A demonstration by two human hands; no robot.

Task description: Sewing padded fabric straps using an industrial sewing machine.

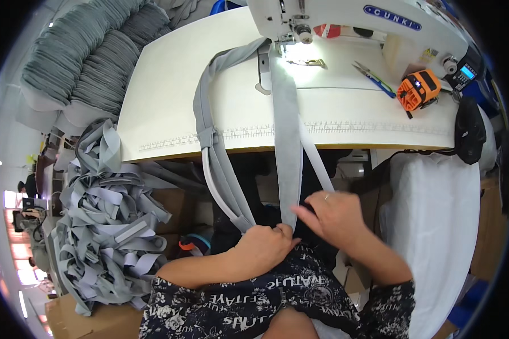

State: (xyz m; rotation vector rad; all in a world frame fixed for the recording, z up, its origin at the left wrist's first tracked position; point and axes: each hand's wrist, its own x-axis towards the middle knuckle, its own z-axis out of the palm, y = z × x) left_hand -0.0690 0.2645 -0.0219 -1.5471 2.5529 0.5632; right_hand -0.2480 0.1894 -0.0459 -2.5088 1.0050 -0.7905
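Note:
A grey fabric band (285, 113) runs from under the sewing machine's needle down to my left hand (268, 243), which is closed on it near my lap. A second grey strap (203, 96) loops leftward and down to the same hand, a pale strip along its lower part. My right hand (333, 220) is just right of the band, thumb stretched toward it, other fingers curled where a white strip (314, 155) disappears; what they hold is hidden.
The sewing machine (333, 14) stands on a white table (158, 107) with thread snips (373, 79), an orange tool (418, 90) and a control box (464, 76). Piled grey fabric pieces (113, 237) and stacked pads (73, 68) lie left; a white wrapped bundle (430, 243) is right.

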